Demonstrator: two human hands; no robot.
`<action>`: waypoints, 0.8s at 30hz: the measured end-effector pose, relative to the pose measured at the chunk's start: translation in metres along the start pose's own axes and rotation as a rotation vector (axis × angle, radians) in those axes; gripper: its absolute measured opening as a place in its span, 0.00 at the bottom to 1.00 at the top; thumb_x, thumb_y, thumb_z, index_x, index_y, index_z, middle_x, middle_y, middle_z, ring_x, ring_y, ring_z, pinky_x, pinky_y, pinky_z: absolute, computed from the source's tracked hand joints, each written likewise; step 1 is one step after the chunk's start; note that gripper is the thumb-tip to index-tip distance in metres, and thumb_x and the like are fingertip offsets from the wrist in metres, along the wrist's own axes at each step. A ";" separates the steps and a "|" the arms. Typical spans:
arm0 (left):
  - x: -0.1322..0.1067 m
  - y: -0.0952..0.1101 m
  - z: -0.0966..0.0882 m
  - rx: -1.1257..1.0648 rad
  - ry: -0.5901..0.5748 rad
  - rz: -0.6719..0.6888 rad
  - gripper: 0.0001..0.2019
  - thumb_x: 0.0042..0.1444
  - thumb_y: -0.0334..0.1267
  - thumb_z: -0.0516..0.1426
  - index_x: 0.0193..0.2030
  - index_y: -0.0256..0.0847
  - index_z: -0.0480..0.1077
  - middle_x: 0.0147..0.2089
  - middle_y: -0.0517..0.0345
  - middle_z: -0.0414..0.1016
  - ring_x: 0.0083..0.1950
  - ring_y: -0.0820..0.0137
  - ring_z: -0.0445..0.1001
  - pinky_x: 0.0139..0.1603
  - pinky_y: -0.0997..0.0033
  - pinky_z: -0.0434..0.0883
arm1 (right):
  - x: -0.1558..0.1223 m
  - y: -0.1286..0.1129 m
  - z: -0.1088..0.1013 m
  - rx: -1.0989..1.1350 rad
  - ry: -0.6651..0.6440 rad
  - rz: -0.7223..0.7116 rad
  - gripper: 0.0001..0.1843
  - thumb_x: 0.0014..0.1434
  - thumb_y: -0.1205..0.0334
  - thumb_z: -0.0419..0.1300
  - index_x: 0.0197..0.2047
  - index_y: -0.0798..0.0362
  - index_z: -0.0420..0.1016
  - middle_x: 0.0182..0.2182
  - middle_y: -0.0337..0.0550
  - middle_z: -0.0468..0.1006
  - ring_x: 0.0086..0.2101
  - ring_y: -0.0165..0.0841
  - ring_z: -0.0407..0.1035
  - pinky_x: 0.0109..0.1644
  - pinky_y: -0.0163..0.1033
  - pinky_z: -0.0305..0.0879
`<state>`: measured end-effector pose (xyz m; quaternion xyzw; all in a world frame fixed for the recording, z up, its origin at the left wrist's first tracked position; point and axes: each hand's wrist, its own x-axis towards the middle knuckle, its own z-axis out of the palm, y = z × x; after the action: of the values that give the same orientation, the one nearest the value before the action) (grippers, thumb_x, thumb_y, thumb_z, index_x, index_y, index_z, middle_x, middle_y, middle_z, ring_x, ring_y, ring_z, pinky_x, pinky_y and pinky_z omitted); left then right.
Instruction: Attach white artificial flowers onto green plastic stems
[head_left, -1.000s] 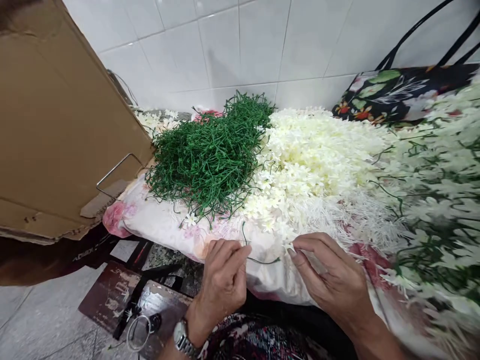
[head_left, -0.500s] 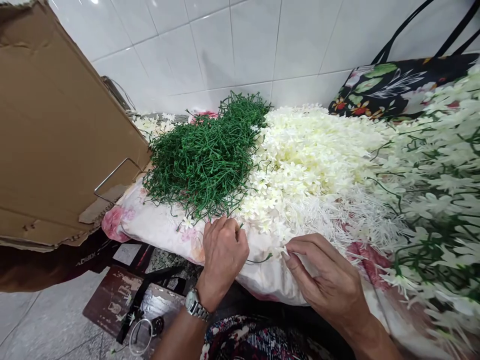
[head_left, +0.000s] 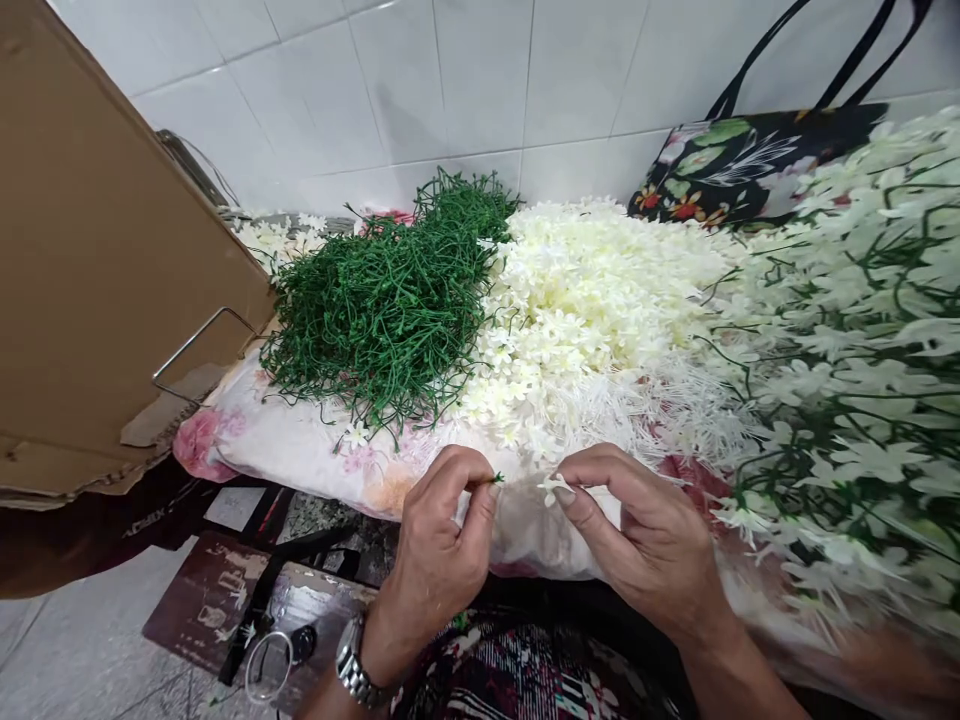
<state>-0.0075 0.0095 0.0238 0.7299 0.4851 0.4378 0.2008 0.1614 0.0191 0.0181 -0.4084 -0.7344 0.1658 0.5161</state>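
Between thumb and forefinger, my left hand (head_left: 448,530) pinches a green plastic stem (head_left: 497,479); only its small tip shows past the fingers. A small white artificial flower (head_left: 555,487) is pinched by my right hand (head_left: 637,530), its petals facing the stem tip. A short gap separates the two pieces, above the front edge of the flower-print cloth (head_left: 300,458). Beyond my left hand lies a heap of green plastic stems (head_left: 382,310). A pile of loose cream-white flowers (head_left: 585,290) spreads behind my right hand, with thin white strands (head_left: 675,405) in front of it.
A large cardboard box (head_left: 112,260) stands at left, a bent metal wire (head_left: 191,345) beside it. Assembled white flowers on green stems (head_left: 862,430) crowd the right side. A black floral bag (head_left: 750,165) leans against the tiled wall (head_left: 480,80). A clear round container (head_left: 268,665) sits low at left.
My left hand has turned and lifted, bringing the stem tip upright toward the flower. My right hand now shows the flower's petals more clearly. The whole view has shifted slightly.
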 end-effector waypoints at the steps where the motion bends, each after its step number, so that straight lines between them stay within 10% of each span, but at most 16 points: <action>1: -0.002 0.001 0.001 -0.036 -0.014 -0.002 0.08 0.57 0.24 0.50 0.32 0.41 0.63 0.30 0.60 0.65 0.32 0.73 0.66 0.33 0.73 0.65 | 0.001 -0.003 -0.002 0.011 -0.010 0.001 0.05 0.57 0.73 0.55 0.33 0.55 0.69 0.26 0.41 0.72 0.28 0.28 0.69 0.30 0.33 0.66; 24: -0.005 -0.002 0.012 -0.060 -0.056 0.147 0.09 0.55 0.22 0.50 0.32 0.38 0.68 0.26 0.59 0.68 0.28 0.73 0.67 0.26 0.76 0.64 | -0.003 -0.010 -0.005 -0.257 -0.190 -0.181 0.08 0.57 0.76 0.52 0.32 0.54 0.67 0.26 0.43 0.72 0.30 0.32 0.67 0.32 0.38 0.65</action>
<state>0.0003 0.0079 0.0135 0.7692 0.4108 0.4452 0.2035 0.1617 0.0102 0.0245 -0.3858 -0.8288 0.0613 0.4006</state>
